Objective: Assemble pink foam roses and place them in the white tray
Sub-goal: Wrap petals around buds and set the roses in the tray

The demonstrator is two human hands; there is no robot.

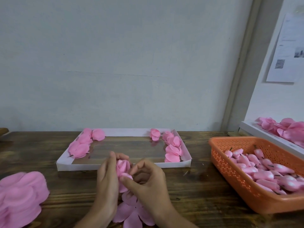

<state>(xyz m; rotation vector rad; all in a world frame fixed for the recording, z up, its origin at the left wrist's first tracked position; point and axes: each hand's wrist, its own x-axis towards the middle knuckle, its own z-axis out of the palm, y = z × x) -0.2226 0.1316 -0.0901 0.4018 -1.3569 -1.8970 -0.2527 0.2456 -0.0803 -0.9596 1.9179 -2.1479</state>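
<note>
1. Step in hand, by my reading: wrapping petals round a core; this is assembly, not placing. The half-built rose (123,168) is held above the worktop (189,195), just in front of the near wall of the white tray (74,166), not in it.
2. Left hand (107,180): grip curled round the rose from its left side, fingertips over the top. Right hand (148,181): grip pinching a petal low on the rose between thumb and forefinger; other fingers loosely curled behind.
3. A loose petal layer (131,211) lies flat on the worktop under the wrists, partly hidden; whether it is joined to the rose, cannot tell.
4. Tray: finished roses (80,145) run down the left side; more run down the right side; one sits near the far rim. The middle is bare, so the task looks well short of done.
5. Supplies: petal stack (21,195) at near left; orange basket (217,155) at right, heaped with bud cores (263,171); a second tray (256,131) beyond the basket holds more pink blooms.
6. The next move likely calls for:
   - the left grip holding firm but light, foam creases easily;
   - the right grip drawing the petal snug round the core and seating it;
   - then a short carry forward over the near wall, setting the rose into the open stretch between the two rows without knocking the blooms at either side.
</note>
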